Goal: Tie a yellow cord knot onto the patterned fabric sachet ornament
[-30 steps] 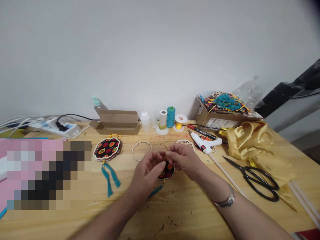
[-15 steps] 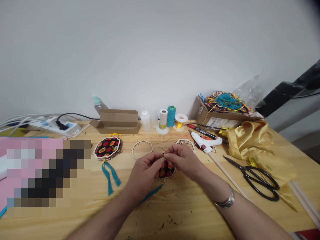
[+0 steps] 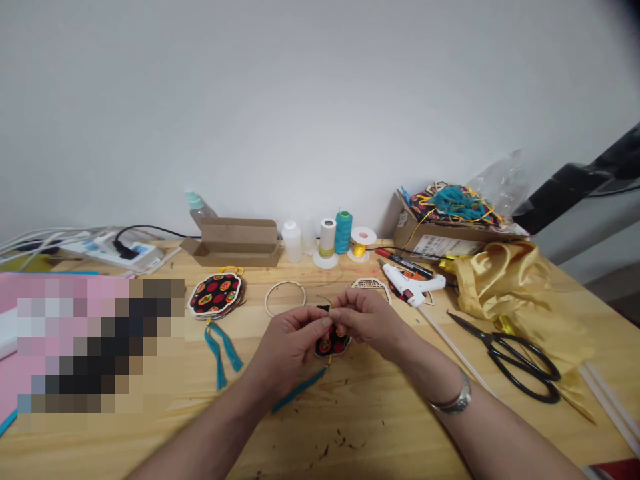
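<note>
My left hand (image 3: 295, 333) and my right hand (image 3: 367, 320) meet at the fingertips, both closed in a pinch. A thin yellowish thread (image 3: 324, 298) rises from between them; its end is hidden by the fingers. Just under the fingertips lies a black fabric ornament (image 3: 333, 343) with red and orange dots and a pale scalloped rim, partly covered by my hands. From its lower edge a teal tassel (image 3: 299, 390) hangs on a yellow cord across the table. Beyond my left hand is a thin wooden ring (image 3: 285, 299).
A stack of similar ornaments (image 3: 215, 297) lies left. Thread spools (image 3: 343, 233) and a white bottle (image 3: 292, 241) stand behind. To the right are a glue gun (image 3: 413, 283), black scissors (image 3: 523, 360), gold cloth (image 3: 505, 280) and a filled cardboard box (image 3: 435, 243).
My hands stay pinched together over the ornament, with only a slight shift of the fingertips. The whole view has drifted marginally.
</note>
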Demonstrator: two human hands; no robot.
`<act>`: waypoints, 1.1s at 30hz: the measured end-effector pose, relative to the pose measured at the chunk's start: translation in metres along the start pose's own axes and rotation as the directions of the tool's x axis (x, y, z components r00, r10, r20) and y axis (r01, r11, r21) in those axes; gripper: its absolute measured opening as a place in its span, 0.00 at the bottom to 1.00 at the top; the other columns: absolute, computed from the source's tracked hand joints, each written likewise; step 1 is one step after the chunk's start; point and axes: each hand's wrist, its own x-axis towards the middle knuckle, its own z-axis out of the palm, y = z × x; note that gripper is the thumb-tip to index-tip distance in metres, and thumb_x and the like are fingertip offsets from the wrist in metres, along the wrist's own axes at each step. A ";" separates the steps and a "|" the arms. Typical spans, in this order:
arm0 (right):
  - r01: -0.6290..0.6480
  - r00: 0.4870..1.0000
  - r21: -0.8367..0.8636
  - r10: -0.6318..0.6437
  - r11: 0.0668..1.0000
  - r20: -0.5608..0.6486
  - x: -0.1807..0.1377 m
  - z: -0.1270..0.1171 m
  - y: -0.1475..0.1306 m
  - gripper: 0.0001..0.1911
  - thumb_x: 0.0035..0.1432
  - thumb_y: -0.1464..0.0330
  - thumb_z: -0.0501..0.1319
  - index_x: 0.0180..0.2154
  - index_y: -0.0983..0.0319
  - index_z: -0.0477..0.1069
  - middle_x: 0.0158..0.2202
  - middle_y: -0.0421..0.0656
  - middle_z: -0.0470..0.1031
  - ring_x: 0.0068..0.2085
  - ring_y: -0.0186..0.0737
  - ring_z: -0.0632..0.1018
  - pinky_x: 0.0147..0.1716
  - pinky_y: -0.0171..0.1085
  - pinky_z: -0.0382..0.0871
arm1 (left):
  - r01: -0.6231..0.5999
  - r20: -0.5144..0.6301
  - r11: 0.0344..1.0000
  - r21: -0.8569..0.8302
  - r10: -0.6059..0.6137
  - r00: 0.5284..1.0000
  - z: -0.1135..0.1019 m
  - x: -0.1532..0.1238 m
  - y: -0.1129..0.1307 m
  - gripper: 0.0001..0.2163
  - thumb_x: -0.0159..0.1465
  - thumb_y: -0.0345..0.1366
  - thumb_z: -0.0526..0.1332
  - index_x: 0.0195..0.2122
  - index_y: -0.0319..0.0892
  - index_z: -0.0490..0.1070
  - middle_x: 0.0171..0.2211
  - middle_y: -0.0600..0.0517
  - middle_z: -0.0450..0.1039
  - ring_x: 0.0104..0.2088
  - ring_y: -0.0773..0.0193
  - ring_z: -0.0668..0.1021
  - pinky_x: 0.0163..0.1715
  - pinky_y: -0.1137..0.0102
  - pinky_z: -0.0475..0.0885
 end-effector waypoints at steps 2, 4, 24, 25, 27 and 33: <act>0.000 1.000 -0.003 0.000 1.000 -0.010 0.000 0.000 0.000 0.06 0.47 0.68 0.60 0.24 0.64 0.65 0.15 0.33 0.65 0.14 0.23 0.61 0.13 0.26 0.52 | -0.012 -0.002 1.000 0.005 0.012 1.000 0.000 0.001 0.000 0.04 0.52 0.31 0.63 0.23 0.38 0.76 0.17 0.55 0.71 0.14 0.76 0.63 0.16 0.77 0.58; 0.003 1.000 -0.032 -0.004 0.999 -0.024 0.000 -0.001 -0.002 0.05 0.48 0.68 0.59 0.26 0.64 0.67 0.15 0.34 0.66 0.15 0.24 0.62 0.15 0.27 0.54 | -0.025 -0.028 1.000 0.014 0.025 0.999 -0.001 0.001 0.000 0.04 0.52 0.32 0.63 0.23 0.38 0.76 0.17 0.55 0.71 0.14 0.76 0.62 0.15 0.78 0.57; 0.249 0.910 -0.831 -0.414 0.498 0.024 -0.029 0.007 -0.009 0.11 0.60 0.65 0.51 0.30 0.60 0.68 0.26 0.40 0.73 0.26 0.34 0.70 0.25 0.34 0.55 | -0.019 -0.181 0.997 -0.075 0.005 0.984 -0.005 0.004 -0.003 0.04 0.49 0.33 0.66 0.24 0.38 0.74 0.15 0.57 0.69 0.14 0.76 0.64 0.13 0.79 0.54; 0.263 0.904 -0.858 -0.424 0.441 0.059 -0.031 0.011 -0.008 0.11 0.61 0.66 0.50 0.30 0.61 0.68 0.26 0.41 0.73 0.26 0.35 0.70 0.25 0.35 0.55 | -0.017 -0.178 0.997 -0.071 0.004 0.984 -0.006 0.005 -0.004 0.05 0.49 0.34 0.66 0.24 0.38 0.74 0.14 0.58 0.68 0.13 0.77 0.62 0.12 0.80 0.52; 0.306 0.880 -0.905 -0.452 0.297 0.149 -0.034 0.018 -0.003 0.10 0.61 0.69 0.49 0.32 0.62 0.67 0.27 0.42 0.73 0.27 0.36 0.71 0.25 0.36 0.55 | -0.013 -0.166 0.998 -0.069 0.001 0.986 -0.008 0.006 -0.006 0.06 0.50 0.35 0.66 0.26 0.37 0.74 0.15 0.57 0.68 0.12 0.78 0.61 0.11 0.80 0.50; 0.395 0.819 -0.916 -0.428 -0.062 0.382 -0.034 0.027 0.016 0.08 0.54 0.79 0.50 0.32 0.64 0.64 0.26 0.45 0.71 0.26 0.40 0.70 0.21 0.37 0.52 | 0.064 -0.117 0.981 -0.184 -0.086 0.989 -0.011 0.006 -0.009 0.07 0.50 0.35 0.66 0.29 0.38 0.73 0.24 0.51 0.76 0.20 0.71 0.74 0.19 0.79 0.63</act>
